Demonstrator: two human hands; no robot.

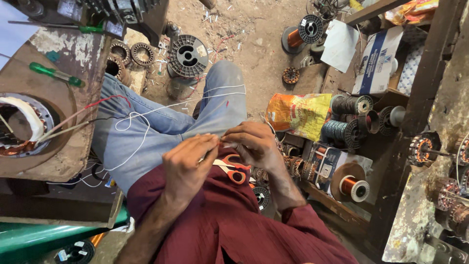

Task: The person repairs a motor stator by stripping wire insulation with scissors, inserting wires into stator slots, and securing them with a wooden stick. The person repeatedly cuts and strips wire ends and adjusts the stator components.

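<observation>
Currently: both hands pinched on white wire over the lap

Left hand and right hand meet fingertip to fingertip, both closed on a thin white wire at the pinch point. From there the wire runs far-left across the jeans toward the stator on the left surface. Orange-handled scissors lie in the lap, just beneath the hands, nearer the right.

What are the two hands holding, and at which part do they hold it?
The left hand and the right hand pinch the near end of a thin white wire between their fingertips. The orange-handled scissors lie unheld on the lap.
</observation>
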